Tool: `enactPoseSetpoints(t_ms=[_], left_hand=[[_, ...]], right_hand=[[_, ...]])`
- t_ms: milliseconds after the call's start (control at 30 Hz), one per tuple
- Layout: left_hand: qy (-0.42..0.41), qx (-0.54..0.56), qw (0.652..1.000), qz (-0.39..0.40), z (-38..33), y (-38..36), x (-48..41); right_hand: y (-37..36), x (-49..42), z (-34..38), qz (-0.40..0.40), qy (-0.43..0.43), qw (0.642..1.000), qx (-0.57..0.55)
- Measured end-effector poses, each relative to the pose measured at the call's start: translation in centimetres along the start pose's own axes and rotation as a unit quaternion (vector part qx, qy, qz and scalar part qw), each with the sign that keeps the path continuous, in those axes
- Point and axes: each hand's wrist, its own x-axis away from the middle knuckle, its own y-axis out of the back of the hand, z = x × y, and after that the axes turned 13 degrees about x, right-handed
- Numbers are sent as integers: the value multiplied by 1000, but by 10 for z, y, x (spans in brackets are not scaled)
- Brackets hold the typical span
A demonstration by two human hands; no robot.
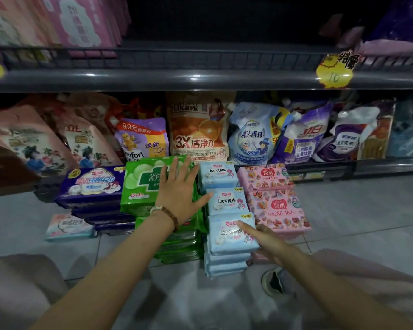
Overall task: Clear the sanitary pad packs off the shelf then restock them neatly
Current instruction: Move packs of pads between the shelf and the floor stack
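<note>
Stacks of sanitary pad packs stand on the tiled floor in front of the shelving. My left hand lies flat with straight fingers on the top green pack. My right hand touches the right side of the nearest light blue pack, thumb stretched across its top. Two more light blue packs lie behind it. Dark blue packs are stacked on the left, pink packs on the right. The upper shelf has a dark bare middle stretch.
Pink packs stand on the upper shelf's left end, purple ones at its right. Detergent pouches fill the lower shelf. A pale pack lies on the floor at left. A yellow price tag hangs off the shelf rail.
</note>
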Motion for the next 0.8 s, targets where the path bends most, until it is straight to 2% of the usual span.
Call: enactPoseSetpoints(t_ms=[167,333,533,667,800], left_hand=[[-3,4,1000,-7,0,-1,1],[-7,-1,1000,-13,1,-2,1],[-8,18,1000,-5,2,3,1],[-18,101,995,-15,5,15,3],[-42,121,991,-46,20,57,2]], right_hand=[[-13,-12,-12,-62,28,998,9],[-28,-17,-7,-173,60,980,75],[-17,-25,-10,-212,104,963,130],[-21,16,40,-222,176,943,173],[-13,45,102,-258,279,897,224]])
